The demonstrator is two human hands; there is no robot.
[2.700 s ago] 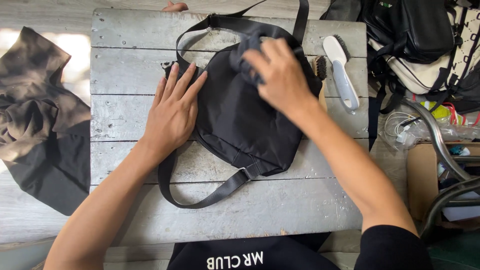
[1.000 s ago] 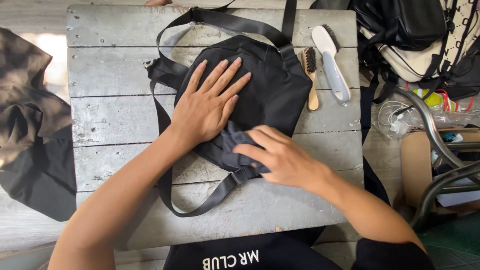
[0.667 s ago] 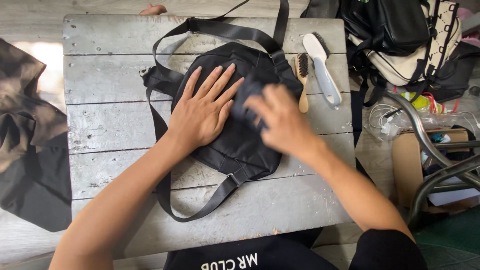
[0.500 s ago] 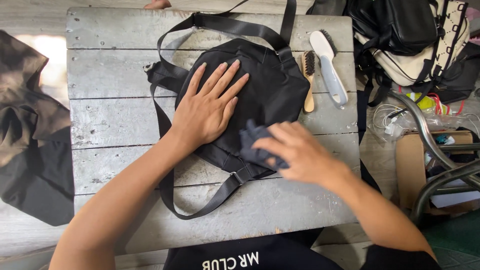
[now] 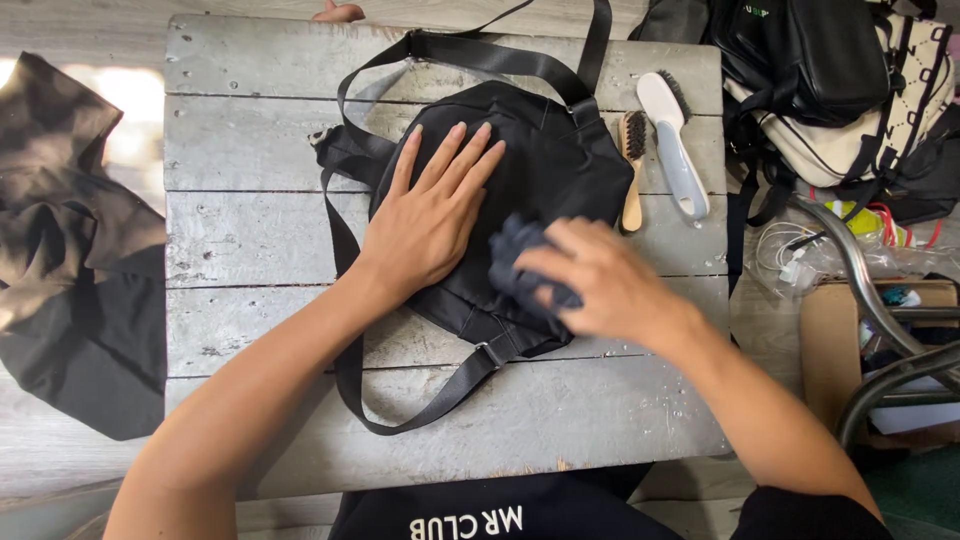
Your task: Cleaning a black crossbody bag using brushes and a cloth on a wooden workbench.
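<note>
Cloth [image 5: 525, 262] shifted up, seemingly under right grip [image 5: 600, 285].

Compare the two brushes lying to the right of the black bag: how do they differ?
The wooden brush is shorter and slimmer, with a tan handle; the white brush is longer and broader, with a pale plastic handle. The wooden brush lies nearer the black bag, the white brush nearer the edge of the table. Both have dark bristles, lie side by side with handles toward the person, and are untouched by either hand.
</note>
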